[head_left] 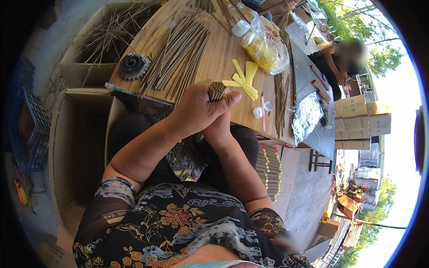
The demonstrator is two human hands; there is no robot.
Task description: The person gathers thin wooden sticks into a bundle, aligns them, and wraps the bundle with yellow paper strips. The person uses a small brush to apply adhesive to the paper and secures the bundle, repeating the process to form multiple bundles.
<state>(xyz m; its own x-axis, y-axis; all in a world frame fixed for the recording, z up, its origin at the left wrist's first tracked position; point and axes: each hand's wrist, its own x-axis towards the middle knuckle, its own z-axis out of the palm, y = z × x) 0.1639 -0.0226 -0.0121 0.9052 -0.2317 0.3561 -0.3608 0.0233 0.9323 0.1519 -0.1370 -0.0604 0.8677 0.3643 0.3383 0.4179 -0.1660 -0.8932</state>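
My left hand (pixel 196 109) is closed around a tight bundle of thin brown sticks (pixel 217 90), whose cut ends poke up out of my fist. My right hand (pixel 219 131) lies under and behind the left one, partly hidden, gripping the lower part of the same bundle. Both hands are at the near edge of a wooden table (pixel 223 53). Just beyond the bundle lie yellow paper strips (pixel 243 80). A fan of loose brown sticks (pixel 178 56) spreads over the table to the left.
A clear bag of yellow material (pixel 266 47), small white caps (pixel 258 111) and a dark toothed wheel (pixel 133 65) are on the table. Cardboard boxes (pixel 78 143) stand at left, one holding sticks. Another person (pixel 339 58) sits at the far right, near stacked cartons (pixel 362 120).
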